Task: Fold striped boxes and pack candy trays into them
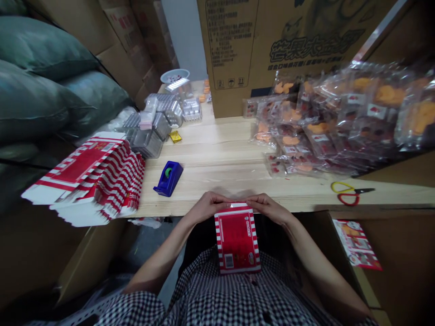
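A red box with striped red and white borders (237, 240) rests against my checked shirt, just below the table's front edge. Its top left corner is pinched in the fingers of my left hand (210, 206). At its top right corner, the fingers of my right hand (269, 208) close on the same top edge. The underside of the box and my thumbs are partly hidden. A blue tape dispenser (168, 179) stands on the table to the left, beyond my left hand.
Flat striped cartons (98, 176) are stacked at the left, with clear plastic trays (149, 136) behind. Filled clear packets (316, 131) pile up at the right. Scissors (351, 192) lie near the front edge. A large cardboard box (244, 59) stands at the back.
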`<action>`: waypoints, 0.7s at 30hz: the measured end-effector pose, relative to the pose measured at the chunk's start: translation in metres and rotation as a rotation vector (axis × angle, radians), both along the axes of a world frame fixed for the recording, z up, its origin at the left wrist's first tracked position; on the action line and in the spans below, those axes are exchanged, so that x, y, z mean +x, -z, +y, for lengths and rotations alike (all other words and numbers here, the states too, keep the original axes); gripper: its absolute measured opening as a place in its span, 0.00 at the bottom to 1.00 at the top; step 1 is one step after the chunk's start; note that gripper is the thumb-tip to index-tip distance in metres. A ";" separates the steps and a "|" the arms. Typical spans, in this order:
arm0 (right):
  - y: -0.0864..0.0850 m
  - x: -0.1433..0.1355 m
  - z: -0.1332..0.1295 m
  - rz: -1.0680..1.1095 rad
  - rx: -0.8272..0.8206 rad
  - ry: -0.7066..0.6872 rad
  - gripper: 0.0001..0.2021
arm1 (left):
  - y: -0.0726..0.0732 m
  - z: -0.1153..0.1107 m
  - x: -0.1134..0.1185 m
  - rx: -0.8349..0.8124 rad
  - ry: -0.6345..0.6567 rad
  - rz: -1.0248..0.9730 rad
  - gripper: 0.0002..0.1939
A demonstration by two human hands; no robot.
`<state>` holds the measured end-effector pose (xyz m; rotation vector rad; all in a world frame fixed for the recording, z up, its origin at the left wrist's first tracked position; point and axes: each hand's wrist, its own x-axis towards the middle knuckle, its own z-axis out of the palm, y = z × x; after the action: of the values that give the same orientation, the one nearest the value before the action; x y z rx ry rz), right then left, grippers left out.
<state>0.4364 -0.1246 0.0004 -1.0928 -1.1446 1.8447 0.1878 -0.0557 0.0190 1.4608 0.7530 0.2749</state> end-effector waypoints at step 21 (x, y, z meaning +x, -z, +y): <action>-0.012 0.008 -0.029 -0.326 0.314 -0.065 0.18 | -0.027 -0.023 -0.035 -0.150 -0.034 -0.117 0.19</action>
<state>0.4443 -0.1534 0.0120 -1.2078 -1.6121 1.4980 0.1530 -0.0786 0.0464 1.2805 0.6895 0.3207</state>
